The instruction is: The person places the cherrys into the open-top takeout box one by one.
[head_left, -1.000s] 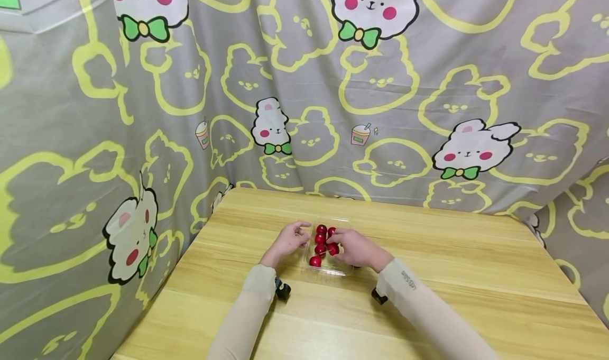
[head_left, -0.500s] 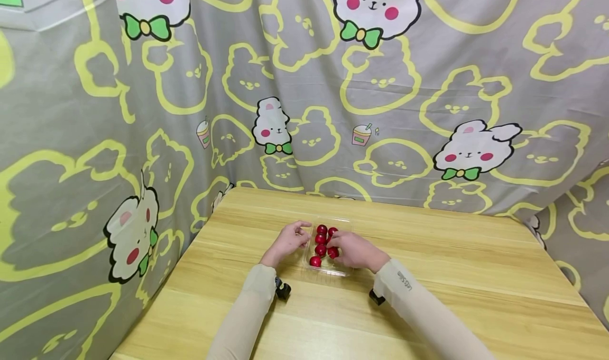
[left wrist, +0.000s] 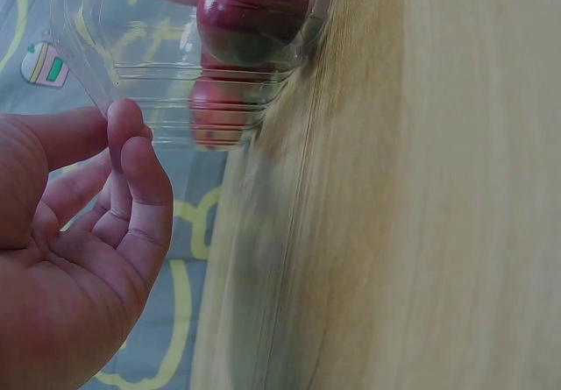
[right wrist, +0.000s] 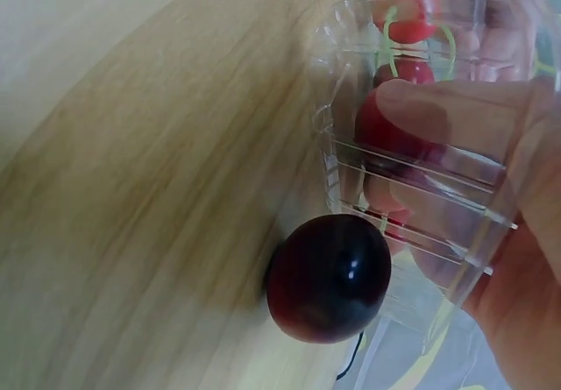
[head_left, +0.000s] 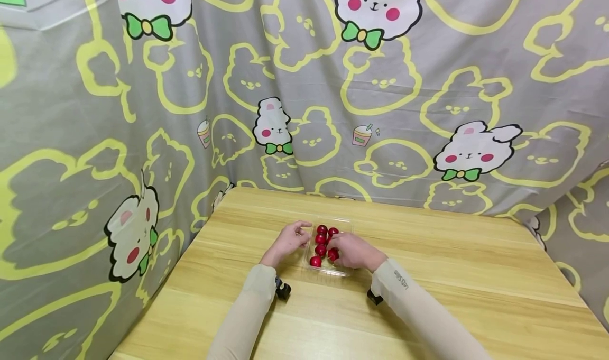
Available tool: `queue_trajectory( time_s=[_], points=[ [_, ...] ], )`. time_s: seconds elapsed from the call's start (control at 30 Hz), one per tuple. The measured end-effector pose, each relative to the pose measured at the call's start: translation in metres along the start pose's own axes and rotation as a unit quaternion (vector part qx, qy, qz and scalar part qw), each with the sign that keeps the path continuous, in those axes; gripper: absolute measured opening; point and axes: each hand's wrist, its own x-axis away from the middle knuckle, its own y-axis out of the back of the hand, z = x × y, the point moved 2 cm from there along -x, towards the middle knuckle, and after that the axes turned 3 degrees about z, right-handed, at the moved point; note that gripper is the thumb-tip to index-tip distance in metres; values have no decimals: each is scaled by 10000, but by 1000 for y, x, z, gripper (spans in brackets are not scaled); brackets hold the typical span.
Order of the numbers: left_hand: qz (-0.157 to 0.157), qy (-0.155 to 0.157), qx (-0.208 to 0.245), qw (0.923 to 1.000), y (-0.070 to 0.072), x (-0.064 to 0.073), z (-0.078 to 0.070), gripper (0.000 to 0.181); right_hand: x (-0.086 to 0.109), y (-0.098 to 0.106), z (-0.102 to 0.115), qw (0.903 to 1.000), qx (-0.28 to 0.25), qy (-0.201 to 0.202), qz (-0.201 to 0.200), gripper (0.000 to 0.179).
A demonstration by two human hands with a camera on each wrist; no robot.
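A clear plastic box (head_left: 340, 271) with several red cherries (head_left: 315, 261) in it stands on the table. At its left side is my left hand (head_left: 287, 241); the left wrist view shows the thumb and forefinger pinching the box's rim (left wrist: 110, 101). My right hand (head_left: 354, 250) reaches over the right wall into the box. In the right wrist view its thumb and fingers hold a red cherry (right wrist: 377, 136) inside, seen partly through the plastic. A dark cherry (right wrist: 329, 276) with a thin stem lies on the table just outside the right wall, hidden in the head view.
The wooden table (head_left: 452, 275) reaches back to a grey curtain (head_left: 390, 117) with cartoon rabbits, which also hangs along the left side. Small black cameras (head_left: 283, 290) sit at both wrists, under beige sleeves (head_left: 245, 312).
My right hand has shifted slightly left in the box, and its fingers have drawn in around a cherry. The left hand stays at the box's left rim.
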Motion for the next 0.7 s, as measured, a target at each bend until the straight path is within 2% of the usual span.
queue_trajectory(
  time_s=[0.53,0.7],
  points=[
    [10,-30,-22,10000,1,0,2,39,-3,-1,0,9994,-318,-13,-125,24],
    [-14,-20,-17,10000,1,-1,3,38,-4,-3,-1,9992,-345,116,-191,24]
  ],
)
